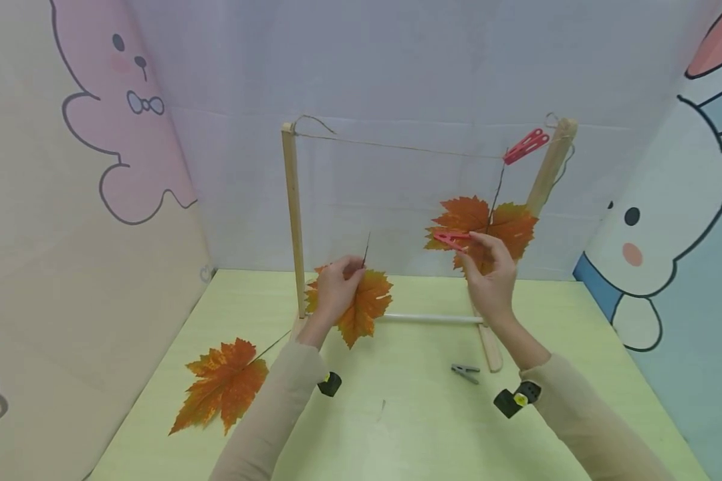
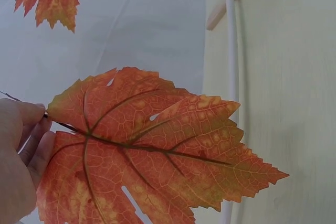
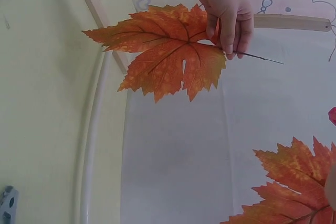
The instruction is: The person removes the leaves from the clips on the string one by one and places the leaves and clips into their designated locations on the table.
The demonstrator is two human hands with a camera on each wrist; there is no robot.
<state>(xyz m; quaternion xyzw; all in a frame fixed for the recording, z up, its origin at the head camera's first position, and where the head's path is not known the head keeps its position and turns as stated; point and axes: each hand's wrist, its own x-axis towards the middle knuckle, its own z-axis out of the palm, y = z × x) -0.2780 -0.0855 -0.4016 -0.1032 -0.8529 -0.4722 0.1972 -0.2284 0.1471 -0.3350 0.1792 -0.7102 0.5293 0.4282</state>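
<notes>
My left hand (image 1: 339,290) pinches the dark stem of an orange maple leaf (image 1: 368,304), whose blade hangs below the fingers with the stem tip pointing up. The same leaf (image 2: 142,140) fills much of the left wrist view. Between the thumb and fingertips of my right hand (image 1: 495,277) is a red clothespin (image 1: 451,238). Behind that hand, a second maple leaf (image 1: 517,224) hangs by its stem from a string (image 1: 409,147), held there by another red clothespin (image 1: 525,147). In the right wrist view the right hand is mostly outside the frame.
The string runs between two wooden posts (image 1: 293,220) joined low down by a white rod (image 1: 433,318). A third maple leaf (image 1: 225,381) lies on the table (image 1: 397,441) at the left. A grey clothespin (image 1: 465,372) lies near the right post's foot.
</notes>
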